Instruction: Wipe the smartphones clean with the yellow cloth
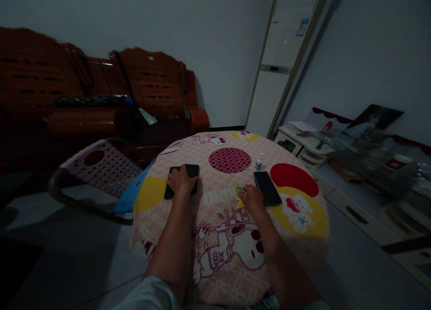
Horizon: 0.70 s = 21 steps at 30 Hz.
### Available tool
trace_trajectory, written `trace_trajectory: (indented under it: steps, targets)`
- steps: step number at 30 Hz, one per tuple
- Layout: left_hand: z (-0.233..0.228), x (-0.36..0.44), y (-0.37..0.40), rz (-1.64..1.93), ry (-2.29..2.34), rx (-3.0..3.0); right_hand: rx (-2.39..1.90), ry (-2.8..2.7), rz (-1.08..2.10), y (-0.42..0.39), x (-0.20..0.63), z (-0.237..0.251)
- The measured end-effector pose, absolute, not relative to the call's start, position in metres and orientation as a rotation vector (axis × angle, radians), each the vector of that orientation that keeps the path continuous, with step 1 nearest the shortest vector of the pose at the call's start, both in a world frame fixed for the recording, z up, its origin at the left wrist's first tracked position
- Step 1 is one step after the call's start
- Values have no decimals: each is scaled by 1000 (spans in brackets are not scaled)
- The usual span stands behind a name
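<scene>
Where the round table (313,238) fills the head view under its cartoon-print cloth: left hand (181,180) flat, palm down on a dark phone (193,170), pinning it against the cloth. Right hand (252,198) curled loosely over a yellow cloth (239,203), fingers closed on it, just beside a second black phone (268,188) lying face up, untouched. Small white dropper bottle (259,161) upright beyond that phone, within reach. Lilac plastic chair (101,166) at table's left; wooden sofa (148,83) behind.
</scene>
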<state>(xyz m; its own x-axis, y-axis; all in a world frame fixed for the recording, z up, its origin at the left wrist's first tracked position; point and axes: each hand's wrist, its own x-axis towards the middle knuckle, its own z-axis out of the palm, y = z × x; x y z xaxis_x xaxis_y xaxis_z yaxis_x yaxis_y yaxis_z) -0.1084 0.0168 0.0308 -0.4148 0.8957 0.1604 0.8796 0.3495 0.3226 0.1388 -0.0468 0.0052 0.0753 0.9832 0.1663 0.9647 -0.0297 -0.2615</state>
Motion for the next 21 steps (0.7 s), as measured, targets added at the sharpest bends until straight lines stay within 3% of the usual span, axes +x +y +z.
trace_trajectory:
  steps: [12, 17, 21]
  targets:
    - [35, -98, 16, 576, 2368, 1772, -1893, -1830, 222, -45, 137, 10]
    - [30, -107, 22, 687, 2215, 1698, -1513, -1491, 612, -36, 141, 3]
    - [18, -110, 30, 1040, 1833, 1411, -1295, -1128, 1042, -33, 143, -3]
